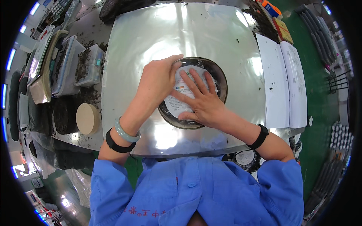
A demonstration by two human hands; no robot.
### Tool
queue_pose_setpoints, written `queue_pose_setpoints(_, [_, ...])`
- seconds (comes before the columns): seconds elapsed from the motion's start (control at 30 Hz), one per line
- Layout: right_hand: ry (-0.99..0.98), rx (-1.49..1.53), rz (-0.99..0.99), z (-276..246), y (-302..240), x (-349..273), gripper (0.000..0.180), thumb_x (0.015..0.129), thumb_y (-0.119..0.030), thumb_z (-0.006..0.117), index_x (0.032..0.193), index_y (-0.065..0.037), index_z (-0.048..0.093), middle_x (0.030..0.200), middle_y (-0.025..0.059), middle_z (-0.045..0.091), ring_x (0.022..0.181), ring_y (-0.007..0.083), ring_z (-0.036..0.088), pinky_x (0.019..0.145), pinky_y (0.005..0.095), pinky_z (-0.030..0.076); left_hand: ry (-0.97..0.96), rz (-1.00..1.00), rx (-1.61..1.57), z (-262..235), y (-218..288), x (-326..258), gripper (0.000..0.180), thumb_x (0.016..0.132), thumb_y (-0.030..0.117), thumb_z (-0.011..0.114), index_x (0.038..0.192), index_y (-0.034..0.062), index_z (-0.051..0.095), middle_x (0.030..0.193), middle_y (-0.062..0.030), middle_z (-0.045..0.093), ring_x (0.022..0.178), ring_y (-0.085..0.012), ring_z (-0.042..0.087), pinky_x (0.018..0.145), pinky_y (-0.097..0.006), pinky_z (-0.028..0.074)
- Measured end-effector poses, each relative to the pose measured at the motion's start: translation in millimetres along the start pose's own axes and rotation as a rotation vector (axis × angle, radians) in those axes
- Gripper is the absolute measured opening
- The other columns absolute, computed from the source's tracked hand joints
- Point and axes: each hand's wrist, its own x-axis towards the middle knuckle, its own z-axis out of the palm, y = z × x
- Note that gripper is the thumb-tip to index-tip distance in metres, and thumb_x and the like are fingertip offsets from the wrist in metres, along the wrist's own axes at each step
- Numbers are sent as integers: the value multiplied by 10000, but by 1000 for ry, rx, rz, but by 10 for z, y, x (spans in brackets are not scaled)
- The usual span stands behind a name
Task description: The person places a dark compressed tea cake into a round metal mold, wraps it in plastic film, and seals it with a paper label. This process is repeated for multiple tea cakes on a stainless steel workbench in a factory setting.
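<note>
A round, dark, shallow pan with a shiny rim sits on the metal sheet in front of me. Inside it lies a round white paper label with small print, and crinkled clear plastic film shows around the label. My left hand is closed around the pan's upper left rim, its lower fingers partly hidden. Flat on the label, with fingers spread, rests my right hand; nothing is gripped in it.
The shiny metal sheet covers the worktop. At left are clear plastic boxes, a pale round block and scattered dark crumbs. An open paper booklet lies at right, with an orange-and-blue tape dispenser farther back.
</note>
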Motion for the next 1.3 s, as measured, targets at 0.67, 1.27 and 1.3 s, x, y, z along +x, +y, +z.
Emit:
queue_pose_setpoints(0.67, [-32, 1508, 965, -255, 717, -89, 795, 953, -639, 545, 1423, -9, 424, 1253, 143, 597, 990, 250, 662, 830, 419, 560, -470, -566, -1772, 146, -677, -443, 391, 1060, 357, 483, 1247, 33, 596, 1149, -117, 678, 1013, -234, 676, 932, -375, 554])
queue_pose_setpoints(1.27, [643, 897, 844, -533, 918, -1852, 718, 924, -375, 684, 1462, -52, 336, 1493, 205, 374, 1322, 362, 489, 1090, 482, 447, -106, -364, -1058, 660, -794, -302, 438, 973, 184, 664, 1347, -1, 531, 1297, -101, 606, 1020, -170, 654, 845, -320, 547])
queue_pose_setpoints(1.3, [423, 727, 686, -479, 762, -1597, 750, 907, -354, 713, 1484, -73, 325, 1528, 200, 342, 1347, 367, 465, 1096, 485, 433, -127, -221, -908, 684, -682, -415, 504, 943, 174, 693, 1376, 5, 498, 1338, -108, 575, 1023, -180, 653, 842, -326, 549])
